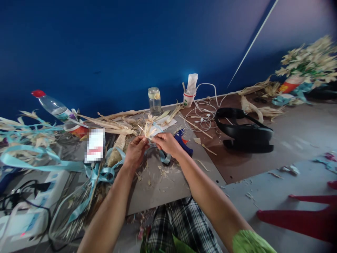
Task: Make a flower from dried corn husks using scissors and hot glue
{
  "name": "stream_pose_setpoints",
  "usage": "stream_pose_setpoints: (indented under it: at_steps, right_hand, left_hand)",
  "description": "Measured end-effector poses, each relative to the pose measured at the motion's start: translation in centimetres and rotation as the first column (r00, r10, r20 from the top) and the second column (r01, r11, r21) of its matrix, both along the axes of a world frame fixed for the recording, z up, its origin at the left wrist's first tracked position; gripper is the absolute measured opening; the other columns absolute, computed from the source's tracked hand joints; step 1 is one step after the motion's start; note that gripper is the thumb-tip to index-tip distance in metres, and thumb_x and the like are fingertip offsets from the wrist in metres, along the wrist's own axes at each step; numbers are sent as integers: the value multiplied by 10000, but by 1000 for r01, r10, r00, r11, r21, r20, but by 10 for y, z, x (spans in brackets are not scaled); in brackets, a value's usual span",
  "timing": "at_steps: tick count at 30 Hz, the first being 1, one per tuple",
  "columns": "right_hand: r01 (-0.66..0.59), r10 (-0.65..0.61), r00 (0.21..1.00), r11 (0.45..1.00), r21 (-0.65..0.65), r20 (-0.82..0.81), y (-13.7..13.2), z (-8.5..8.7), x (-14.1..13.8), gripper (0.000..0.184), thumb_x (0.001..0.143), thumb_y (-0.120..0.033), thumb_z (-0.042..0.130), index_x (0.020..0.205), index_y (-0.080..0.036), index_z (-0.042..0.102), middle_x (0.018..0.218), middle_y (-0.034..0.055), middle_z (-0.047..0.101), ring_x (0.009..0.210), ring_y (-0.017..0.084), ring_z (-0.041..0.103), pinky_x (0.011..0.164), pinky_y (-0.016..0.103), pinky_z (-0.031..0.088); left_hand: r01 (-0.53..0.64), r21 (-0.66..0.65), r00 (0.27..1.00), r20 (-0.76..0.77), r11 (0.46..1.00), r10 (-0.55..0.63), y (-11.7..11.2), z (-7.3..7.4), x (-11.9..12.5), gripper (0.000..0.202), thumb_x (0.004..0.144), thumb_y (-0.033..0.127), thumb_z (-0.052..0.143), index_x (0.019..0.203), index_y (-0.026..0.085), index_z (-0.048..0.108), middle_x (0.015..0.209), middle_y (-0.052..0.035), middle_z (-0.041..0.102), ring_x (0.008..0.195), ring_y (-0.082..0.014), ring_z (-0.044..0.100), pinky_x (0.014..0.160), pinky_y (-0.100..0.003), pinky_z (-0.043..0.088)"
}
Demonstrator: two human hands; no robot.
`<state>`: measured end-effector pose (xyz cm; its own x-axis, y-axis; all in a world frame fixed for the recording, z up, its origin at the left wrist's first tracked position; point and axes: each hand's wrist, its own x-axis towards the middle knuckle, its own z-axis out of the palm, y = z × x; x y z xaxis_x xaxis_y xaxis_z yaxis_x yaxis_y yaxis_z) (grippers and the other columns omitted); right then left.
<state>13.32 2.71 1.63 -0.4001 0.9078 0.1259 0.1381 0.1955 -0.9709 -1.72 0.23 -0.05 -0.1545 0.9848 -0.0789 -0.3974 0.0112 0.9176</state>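
My left hand (134, 151) and my right hand (166, 143) are raised over a grey board (163, 182), fingertips close together. Both pinch a small pale flower made of dried husk strips (147, 130), its pointed petals spreading upward. A light blue ribbon (165, 157) loops down below my right hand. Behind that hand lies a blue glue gun (184, 142) on the board. Husk scraps litter the board beneath my hands.
A clear jar (154, 100) and a paper cup (188, 98) stand by the blue wall. White cables (204, 117), a black headset (243, 130), a tilted water bottle (54, 105), ribbon and husk heaps at left, a white power strip (28, 207), husk flower bouquet (308, 63).
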Motion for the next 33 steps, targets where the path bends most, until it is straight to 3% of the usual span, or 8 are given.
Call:
stream_pose_setpoints:
  at_steps: [6, 10, 15, 18, 21, 23, 29, 33]
  right_hand:
    - [120, -118, 992, 992, 28, -37, 3, -2, 0, 343, 795, -467, 516, 658, -161, 589, 574, -8, 545, 536, 114, 472, 537, 230, 365]
    - [298, -290, 954, 947, 123, -80, 9, -6, 4, 361, 800, -469, 506, 763, -135, 637, 680, 27, 584, 615, 133, 508, 590, 240, 380]
    - [399, -392, 917, 906, 142, -75, 17, -8, 11, 336, 803, -418, 501, 853, -128, 666, 762, 51, 634, 666, 152, 553, 634, 250, 411]
    - [388, -395, 919, 903, 187, -1, 15, 2, 22, 331, 809, -401, 501, 887, -130, 674, 789, 63, 660, 689, 164, 579, 659, 262, 423]
    - [322, -375, 906, 912, 255, 197, 7, 11, 39, 272, 812, -367, 522, 865, -153, 682, 772, 60, 669, 722, 177, 597, 685, 273, 423]
    - [296, -397, 836, 908, 297, 379, -1, 11, 52, 237, 820, -346, 532, 863, -167, 682, 809, 70, 673, 763, 185, 602, 716, 283, 423]
    - [339, -384, 437, 908, 246, 813, -20, -9, 76, 472, 799, -461, 591, 1140, -136, 598, 1175, 183, 556, 998, 268, 596, 817, 348, 439]
    - [310, -325, 366, 926, 215, 872, -23, -13, 78, 491, 779, -430, 621, 1151, -110, 593, 1213, 214, 528, 1064, 320, 582, 845, 376, 443]
  left_hand:
    - [-19, -41, 998, 61, 999, 21, 2, -1, -4, 318, 572, 315, 825, 722, 161, 590, 603, 49, 556, 484, -44, 469, 558, -224, 454]
    - [-51, -44, 994, 94, 998, 55, 4, -3, -7, 332, 589, 318, 819, 746, 170, 566, 597, 58, 555, 464, -40, 462, 554, -231, 464]
    - [-47, -33, 992, 119, 998, 51, 5, -5, -8, 365, 574, 331, 827, 755, 167, 556, 567, 68, 544, 439, -32, 444, 530, -218, 442]
    - [-62, -22, 988, 144, 998, 64, 6, -6, -8, 394, 530, 328, 844, 738, 160, 555, 558, 67, 531, 446, -34, 451, 478, -191, 383]
    - [-76, -19, 990, 116, 997, 77, 8, -7, -7, 406, 493, 328, 854, 720, 150, 568, 542, 54, 534, 453, -41, 457, 435, -177, 318]
    - [-67, -11, 996, 67, 998, 67, 9, -9, -8, 403, 494, 339, 849, 723, 142, 582, 540, 41, 549, 452, -42, 455, 423, -176, 295]
    - [-72, -7, 997, 18, 997, 72, 12, -14, -9, 433, 474, 359, 845, 750, 139, 594, 558, 26, 590, 452, -49, 470, 460, -185, 345]
    - [-60, -20, 998, -4, 998, 60, 10, -13, -8, 444, 465, 348, 842, 776, 141, 601, 567, 26, 591, 452, -52, 470, 461, -187, 343]
